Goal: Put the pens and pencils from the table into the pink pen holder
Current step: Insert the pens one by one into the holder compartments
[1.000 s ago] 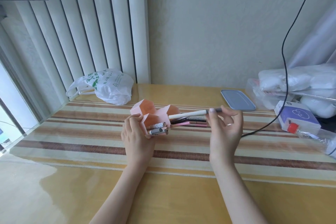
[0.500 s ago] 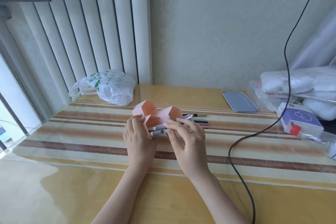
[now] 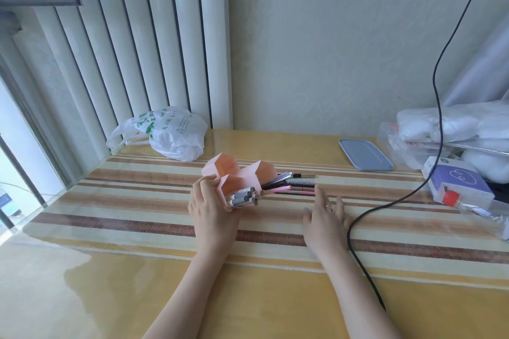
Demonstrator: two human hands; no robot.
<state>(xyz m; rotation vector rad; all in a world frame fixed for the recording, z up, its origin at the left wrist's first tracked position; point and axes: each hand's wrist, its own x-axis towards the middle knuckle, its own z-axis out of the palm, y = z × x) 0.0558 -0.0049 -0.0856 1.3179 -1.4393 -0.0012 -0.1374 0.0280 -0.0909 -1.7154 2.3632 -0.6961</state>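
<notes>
By the window, a crumpled white plastic carrier bag (image 3: 168,135) printed in green is lying on the striped, glass-topped table (image 3: 110,201); its lettering and a small triangle mark are showing, but too small to read. Just right of it, the person's left hand (image 3: 212,206) is wrapping its fingers around the near cell of the tipped pink pen holder of hexagonal tubes (image 3: 237,176), keeping it on its side with the mouths facing right. A cluster of grey-capped pens (image 3: 243,197) is now sitting in that near cell, the white pen held a second ago apparently among them. Beyond the mouths, a loose row of dark and pink pens and pencils (image 3: 292,186) is waiting on the cloth, so the job is looking only partly done. The right hand (image 3: 325,217), having let go, is spreading flat and empty near that row, seemingly heading for the next one. A black cable (image 3: 391,202) is trailing past it. Farther right, a grey-blue plastic lid (image 3: 365,154), then a purple-and-white carton (image 3: 457,181) bearing a cloud-like swirl; no brand is legible.
</notes>
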